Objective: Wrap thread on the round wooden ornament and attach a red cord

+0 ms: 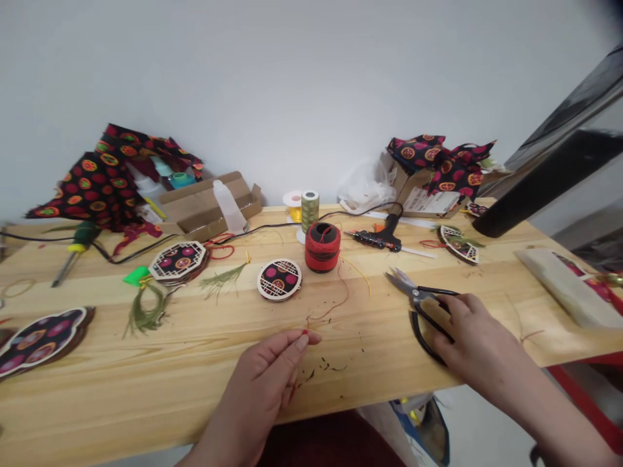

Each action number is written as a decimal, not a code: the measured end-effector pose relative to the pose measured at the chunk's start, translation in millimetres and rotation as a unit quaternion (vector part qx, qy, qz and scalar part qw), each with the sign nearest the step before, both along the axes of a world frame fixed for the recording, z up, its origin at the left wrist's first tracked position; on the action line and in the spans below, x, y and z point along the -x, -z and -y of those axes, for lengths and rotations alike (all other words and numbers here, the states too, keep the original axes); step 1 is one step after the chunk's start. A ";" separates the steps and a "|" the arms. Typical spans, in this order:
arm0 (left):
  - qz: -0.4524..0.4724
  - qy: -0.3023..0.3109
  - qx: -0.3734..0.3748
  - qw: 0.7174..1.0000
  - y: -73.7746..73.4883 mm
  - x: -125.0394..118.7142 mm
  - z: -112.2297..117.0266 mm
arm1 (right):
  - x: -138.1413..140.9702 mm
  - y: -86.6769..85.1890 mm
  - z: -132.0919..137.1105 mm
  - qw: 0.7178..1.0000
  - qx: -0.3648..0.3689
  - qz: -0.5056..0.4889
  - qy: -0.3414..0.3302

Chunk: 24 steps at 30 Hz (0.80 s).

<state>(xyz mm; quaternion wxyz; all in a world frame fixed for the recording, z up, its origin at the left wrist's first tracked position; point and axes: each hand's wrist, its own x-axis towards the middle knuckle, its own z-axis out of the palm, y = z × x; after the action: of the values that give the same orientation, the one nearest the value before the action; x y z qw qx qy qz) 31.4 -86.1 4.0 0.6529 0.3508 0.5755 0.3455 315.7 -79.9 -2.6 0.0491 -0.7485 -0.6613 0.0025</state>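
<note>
At the front middle of the table, my left hand [272,376] pinches a red thread [346,295] between thumb and forefinger. The thread runs up to a red spool [322,248] standing behind it. To the right, my right hand [472,334] has its fingers on the black handles of a pair of scissors [416,295], whose blades lie slightly apart and point to the far left. A round wooden-framed ornament [280,280] with patterned cloth inside lies flat left of the spool. Small dark scraps [324,364] are scattered right of my left hand.
A black glue gun [382,235] and its cable lie behind the scissors. A green thread spool [309,211] and a plastic bottle [228,207] stand at the back. An octagonal ornament [179,263], green tassel [147,308] and screwdriver [78,250] lie left; a black cylinder [545,185] leans right.
</note>
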 end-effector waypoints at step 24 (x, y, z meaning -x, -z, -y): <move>0.003 0.025 -0.018 1.000 11.4 4.6 -1.0 | 89.0 -50.4 16.9 0.784 0.290 -0.533 -0.129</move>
<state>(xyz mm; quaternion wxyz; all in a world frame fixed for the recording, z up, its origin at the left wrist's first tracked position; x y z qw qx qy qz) 26.8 -85.1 -7.4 0.6562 0.3759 0.5587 0.3407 226.8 -96.8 47.8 0.1739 -0.5147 -0.5882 0.5990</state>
